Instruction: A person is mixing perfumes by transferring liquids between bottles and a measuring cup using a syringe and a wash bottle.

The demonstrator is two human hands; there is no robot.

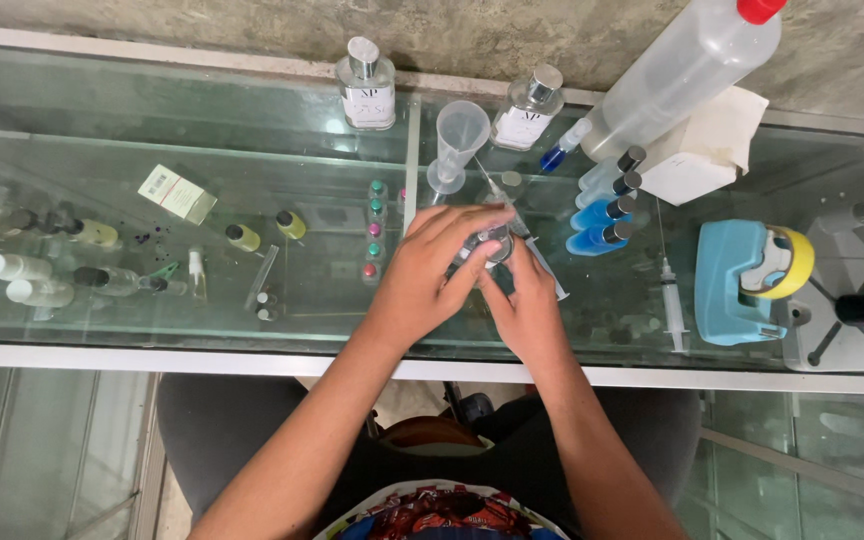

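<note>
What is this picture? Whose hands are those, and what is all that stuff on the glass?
The picture comes from a camera worn on a person's head, looking down, so you see their own two arms. They sit at a glass table with shelves under the top. The left hand and the right hand meet in the middle around a small clear bottle, with a syringe beside it. I cannot tell which hand has the firmer grip. Around them stand two square glass bottles with silver caps, a clear plastic cup on a foot, a big plastic bottle with a red cap, and a row of blue tubes. To the right lie another syringe and a blue and yellow tool. Little bottles lie under the glass on the left.
</note>
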